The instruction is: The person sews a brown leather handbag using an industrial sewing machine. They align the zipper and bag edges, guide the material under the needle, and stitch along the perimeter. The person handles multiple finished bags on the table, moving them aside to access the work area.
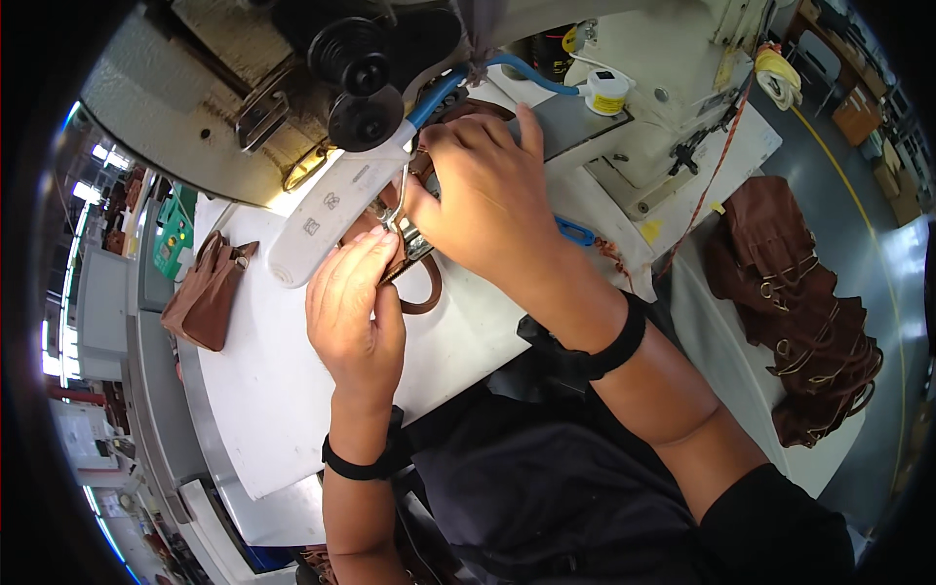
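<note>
A brown leather bag [478, 109] lies under the head of the sewing machine [219, 97], mostly hidden by my hands. Its curved handle [426, 297] loops out onto the white tabletop. My left hand [353, 304] presses its closed fingertips on the leather just beside the presser foot [394, 216]. From the other side, my right hand [487, 200] reaches over the bag, thumb near the foot and fingers bent over the far part. The needle point and the stitched spot are hidden. A pale lamp arm [336, 210] crosses just above my left fingertips.
A finished-looking small brown handbag [210, 297] stands on the white table [263, 429] at left. To the right, several brown leather bags [795, 312] are piled up. Blue-handled snips [575, 231] lie beside my right wrist. A blue hose [531, 73] runs above the hands.
</note>
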Available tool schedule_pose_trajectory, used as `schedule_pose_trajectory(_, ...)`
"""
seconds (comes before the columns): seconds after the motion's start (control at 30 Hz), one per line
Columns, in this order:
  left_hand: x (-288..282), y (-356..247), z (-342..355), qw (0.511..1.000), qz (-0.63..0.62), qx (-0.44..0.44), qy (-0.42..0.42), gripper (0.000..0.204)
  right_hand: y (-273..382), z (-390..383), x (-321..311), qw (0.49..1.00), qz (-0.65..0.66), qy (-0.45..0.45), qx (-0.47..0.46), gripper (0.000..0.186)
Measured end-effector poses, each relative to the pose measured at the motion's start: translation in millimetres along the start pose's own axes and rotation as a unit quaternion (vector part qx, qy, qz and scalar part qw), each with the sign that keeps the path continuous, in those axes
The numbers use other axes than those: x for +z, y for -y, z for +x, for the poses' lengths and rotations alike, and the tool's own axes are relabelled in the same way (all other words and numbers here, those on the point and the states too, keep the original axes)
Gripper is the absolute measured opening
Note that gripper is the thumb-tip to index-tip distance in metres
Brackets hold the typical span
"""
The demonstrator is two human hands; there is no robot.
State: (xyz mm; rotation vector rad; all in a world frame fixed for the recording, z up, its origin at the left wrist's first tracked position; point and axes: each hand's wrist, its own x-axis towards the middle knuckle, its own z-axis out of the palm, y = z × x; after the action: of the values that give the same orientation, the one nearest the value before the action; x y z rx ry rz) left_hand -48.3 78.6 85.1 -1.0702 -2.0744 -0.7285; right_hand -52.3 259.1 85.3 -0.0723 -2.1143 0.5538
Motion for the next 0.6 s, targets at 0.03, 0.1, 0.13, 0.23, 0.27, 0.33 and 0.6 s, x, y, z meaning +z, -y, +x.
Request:
schedule_pose_trajectory(0.03,-2,0,1,1.0,-0.006,-0.007,0.005,0.031,-8,-3,2,0.999,0.026,-0.024,-0.021,0.026)
schedule_pose_trajectory(0.1,-3,1,1,0.999,-0.04,-0.025,0.008,0.032,-12,-4,1,0.988,0.135,-0.069,-0.035,0.014)
schedule_pose_trajectory(0.13,-3,1,1,0.998,-0.058,-0.034,0.01,0.032,-14,-5,-1,0.982,0.168,-0.071,-0.043,0.016)
schedule_pose_trajectory(0.23,-8,-1,-4,0.994,-0.074,-0.082,0.022,0.03,-7,-3,-9,0.972,0.207,-0.085,-0.064,0.026)
schedule_pose_trajectory(0.27,-7,-2,-2,0.991,-0.083,-0.098,0.023,0.029,-4,-3,-11,0.983,0.167,-0.054,-0.054,0.03)
schedule_pose_trajectory(0.33,-7,-3,-1,0.986,-0.115,-0.112,0.034,0.028,-4,-5,-13,0.985,0.158,-0.044,-0.047,0.032)
schedule_pose_trajectory(0.6,-11,3,1,0.976,-0.174,-0.125,0.042,0.032,-12,-16,-8,0.982,0.133,-0.099,-0.089,0.027)
